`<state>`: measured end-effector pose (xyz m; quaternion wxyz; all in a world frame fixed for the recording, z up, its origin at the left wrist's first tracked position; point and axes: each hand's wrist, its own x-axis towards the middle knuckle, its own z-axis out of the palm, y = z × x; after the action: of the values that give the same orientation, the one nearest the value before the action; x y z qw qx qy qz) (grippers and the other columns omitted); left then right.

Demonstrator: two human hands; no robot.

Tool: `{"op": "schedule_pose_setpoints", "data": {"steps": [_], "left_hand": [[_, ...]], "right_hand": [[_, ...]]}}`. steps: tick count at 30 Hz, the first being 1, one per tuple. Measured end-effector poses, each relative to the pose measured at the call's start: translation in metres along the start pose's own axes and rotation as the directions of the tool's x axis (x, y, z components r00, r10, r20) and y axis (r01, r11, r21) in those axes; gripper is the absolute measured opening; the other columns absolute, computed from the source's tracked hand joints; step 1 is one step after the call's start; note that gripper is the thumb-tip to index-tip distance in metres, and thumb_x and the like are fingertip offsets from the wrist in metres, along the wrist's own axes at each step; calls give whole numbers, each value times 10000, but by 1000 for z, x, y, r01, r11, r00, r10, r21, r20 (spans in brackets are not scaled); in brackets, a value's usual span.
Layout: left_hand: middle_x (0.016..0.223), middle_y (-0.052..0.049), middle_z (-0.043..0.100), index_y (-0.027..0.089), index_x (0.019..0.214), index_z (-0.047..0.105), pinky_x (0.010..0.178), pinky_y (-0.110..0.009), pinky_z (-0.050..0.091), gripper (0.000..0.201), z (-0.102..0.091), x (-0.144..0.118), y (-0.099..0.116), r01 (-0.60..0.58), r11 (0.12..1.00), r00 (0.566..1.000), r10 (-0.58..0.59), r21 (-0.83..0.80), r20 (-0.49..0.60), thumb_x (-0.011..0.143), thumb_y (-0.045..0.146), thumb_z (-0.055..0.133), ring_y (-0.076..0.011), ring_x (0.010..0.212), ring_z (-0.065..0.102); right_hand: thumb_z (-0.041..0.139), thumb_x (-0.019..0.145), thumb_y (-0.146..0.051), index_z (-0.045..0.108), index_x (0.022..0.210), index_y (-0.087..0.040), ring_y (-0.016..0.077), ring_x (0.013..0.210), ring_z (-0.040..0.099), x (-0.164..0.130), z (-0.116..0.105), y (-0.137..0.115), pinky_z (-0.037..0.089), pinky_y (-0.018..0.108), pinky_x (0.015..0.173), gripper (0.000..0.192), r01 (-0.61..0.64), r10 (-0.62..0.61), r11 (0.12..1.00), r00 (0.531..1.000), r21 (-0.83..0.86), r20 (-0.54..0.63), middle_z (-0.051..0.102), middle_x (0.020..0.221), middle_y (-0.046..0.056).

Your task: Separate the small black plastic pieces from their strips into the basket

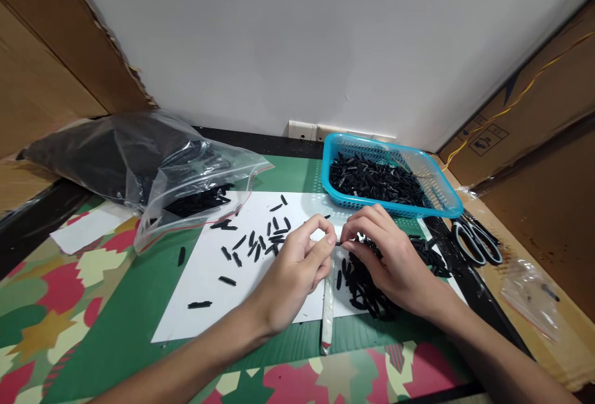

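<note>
Black plastic piece (338,243), small, light and likely stiff, sits pinched endwise between left hand (297,271) and right hand (388,261). Both sets of fingers grasp it above the white sheet (209,292).

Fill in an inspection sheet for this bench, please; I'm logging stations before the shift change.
Surface: white paper sheet on a green patterned table mat.
Job's things: small black pieces scattered on the sheet, a heap under the right hand; blue basket holding more; open plastic bag of them at left.
Clutter: scissors, small clear bag, white stick, paper slip.
Hands: left hand and right hand meet fingertip to fingertip, pinching one thin black piece between them.
Cables: yellow wire along the cardboard at right.
Surroundings: white wall, cardboard panels on both sides.
</note>
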<state>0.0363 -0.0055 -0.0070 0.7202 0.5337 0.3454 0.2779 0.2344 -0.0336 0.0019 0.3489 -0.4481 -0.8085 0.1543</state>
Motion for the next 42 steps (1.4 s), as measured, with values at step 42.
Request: {"op": "schedule_pose_setpoints", "data": {"steps": [42], "left_hand": [[563,104,364,211,839,465,415,-139,159,349,4,-2,4,-85,985,995,91,-153,30,1061,465,553,-39,453,195]], "right_hand": [[659,1019,-121,678,1026,-214,201,872,619,-1,-2,2,486,361,788,95,36,-18,994,985,106,-169,709,920,33]]}}
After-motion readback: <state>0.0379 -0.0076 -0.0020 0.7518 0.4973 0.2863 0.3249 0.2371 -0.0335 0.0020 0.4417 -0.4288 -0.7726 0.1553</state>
